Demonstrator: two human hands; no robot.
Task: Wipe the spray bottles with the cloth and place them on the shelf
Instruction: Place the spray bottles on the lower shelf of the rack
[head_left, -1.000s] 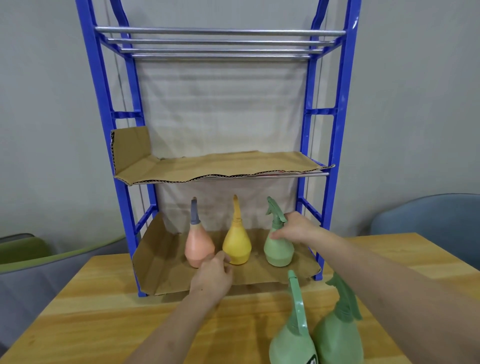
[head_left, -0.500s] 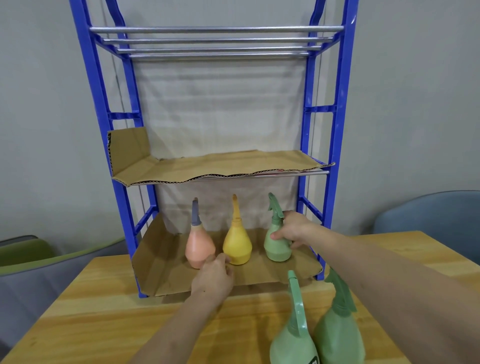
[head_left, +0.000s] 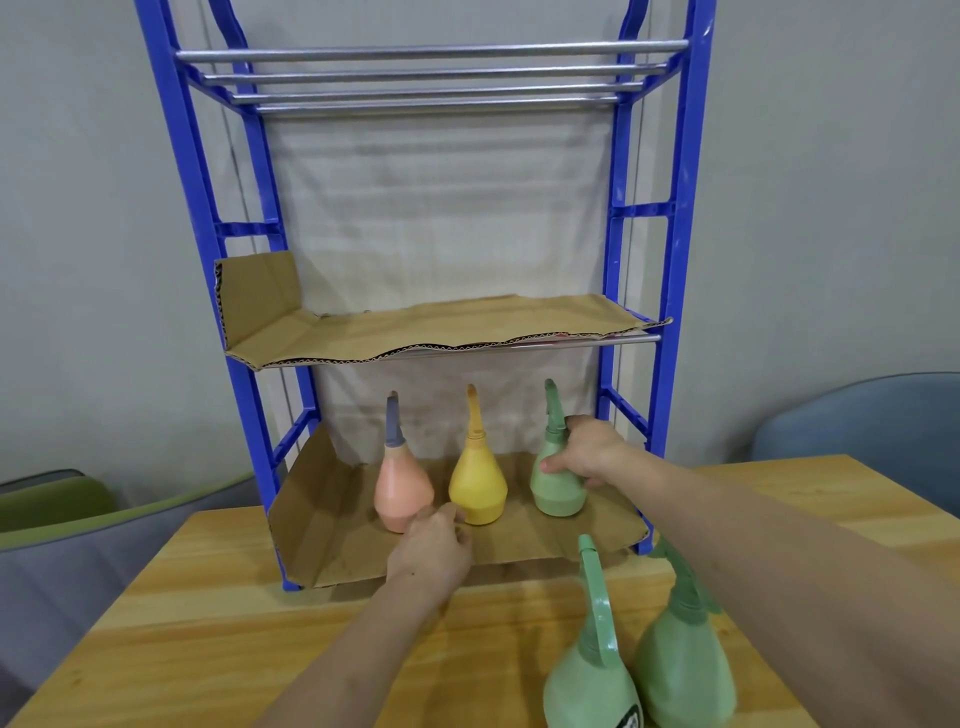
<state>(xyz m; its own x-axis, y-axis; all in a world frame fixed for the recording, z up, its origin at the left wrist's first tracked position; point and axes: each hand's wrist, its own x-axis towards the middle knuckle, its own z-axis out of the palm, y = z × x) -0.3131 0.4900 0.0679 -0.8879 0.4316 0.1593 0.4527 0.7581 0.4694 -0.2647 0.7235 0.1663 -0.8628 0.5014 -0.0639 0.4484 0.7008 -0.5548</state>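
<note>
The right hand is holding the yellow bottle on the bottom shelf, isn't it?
No. The head view shows the right hand gripping the green bottle on the bottom shelf; the yellow bottle stands beside it.

On the bottom shelf (head_left: 332, 519) the pink bottle (head_left: 402, 488), yellow bottle (head_left: 478, 483) and green bottle (head_left: 556, 493) stand in one row, with only narrow gaps between them. The left corner of the shelf is free. The left grip (head_left: 431, 551) lies at the front edge, before the pink and yellow bottles. The right grip (head_left: 587, 454) holds the green bottle and blocks the right side. The middle shelf (head_left: 441, 332) hangs close over the nozzles. At the right of the table (head_left: 208, 649), near its front edge, stand a labelled green bottle (head_left: 592, 686) and a plain green bottle (head_left: 685, 670). The left half is free.
</note>
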